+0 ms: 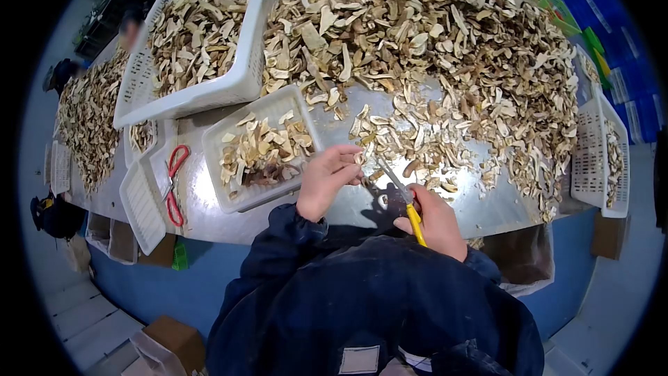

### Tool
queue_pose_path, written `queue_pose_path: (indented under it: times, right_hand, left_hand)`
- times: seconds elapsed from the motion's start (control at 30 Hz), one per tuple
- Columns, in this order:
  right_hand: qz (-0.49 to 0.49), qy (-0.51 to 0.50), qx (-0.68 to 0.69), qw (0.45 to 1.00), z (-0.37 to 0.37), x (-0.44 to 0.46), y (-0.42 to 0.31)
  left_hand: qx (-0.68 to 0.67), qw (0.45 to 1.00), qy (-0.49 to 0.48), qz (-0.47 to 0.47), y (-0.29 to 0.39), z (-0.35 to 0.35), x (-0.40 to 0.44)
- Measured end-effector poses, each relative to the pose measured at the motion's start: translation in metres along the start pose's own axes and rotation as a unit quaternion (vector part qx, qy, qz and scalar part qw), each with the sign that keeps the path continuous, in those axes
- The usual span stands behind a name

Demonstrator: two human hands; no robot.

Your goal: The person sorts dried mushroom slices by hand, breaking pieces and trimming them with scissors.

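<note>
My right hand is closed around scissors with a yellow handle, and a small red part shows beside the fingers. Their blades point up and left, toward my left hand. Between its thumb and fingertips, my left hand pinches a small pale mushroom slice, partly hidden by the fingers. Just beyond both hands, loose dried mushroom slices lie scattered on the metal table. Left of my left hand sits a shallow white tray with pale slices and some darker pieces.
A large heap of mushroom slices covers the table's far side. A full white basket stands at far left, near red-handled scissors and a tilted white tray. Another white basket is at right. Other people are partly visible at left.
</note>
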State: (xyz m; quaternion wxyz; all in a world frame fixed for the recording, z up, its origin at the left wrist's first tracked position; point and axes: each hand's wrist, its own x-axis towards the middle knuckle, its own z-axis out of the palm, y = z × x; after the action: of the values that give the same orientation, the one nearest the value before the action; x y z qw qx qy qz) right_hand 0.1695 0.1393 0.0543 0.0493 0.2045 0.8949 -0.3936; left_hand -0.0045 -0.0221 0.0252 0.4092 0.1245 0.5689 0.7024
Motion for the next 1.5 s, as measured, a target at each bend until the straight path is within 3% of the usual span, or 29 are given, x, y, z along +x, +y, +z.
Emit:
queue_pose_path:
  times: [0.43,0.73,0.93,1.03,1.27,1.37,1.5]
  right_hand:
    - [-0.030,0.022,-0.092,0.995,0.009,-0.001,-0.002]
    - [0.011,0.003,-0.019,1.000,0.014,-0.006,0.007]
    - [0.032,-0.018,-0.037,0.999,0.003,-0.011,0.017]
    - [-0.020,0.013,-0.034,0.999,0.005,-0.014,0.013]
    - [-0.040,0.031,-0.065,0.997,0.012,-0.012,0.010]
    - [0.006,-0.023,-0.069,0.997,0.010,-0.011,0.002]
    - [0.003,-0.010,-0.080,0.997,0.017,-0.012,0.008]
  left_hand:
    - [-0.029,0.997,-0.048,-0.053,-0.009,0.010,0.000]
    - [-0.087,0.989,-0.062,-0.106,-0.015,0.006,0.003]
    - [-0.098,0.991,-0.058,-0.072,-0.015,0.007,0.004]
    - [-0.099,0.992,-0.050,-0.066,-0.012,0.013,0.005]
    - [-0.061,0.996,-0.067,-0.029,-0.021,0.017,0.003]
    - [-0.066,0.996,-0.060,-0.023,-0.022,0.017,0.003]
    - [-0.074,0.996,-0.051,-0.030,-0.021,0.017,0.003]
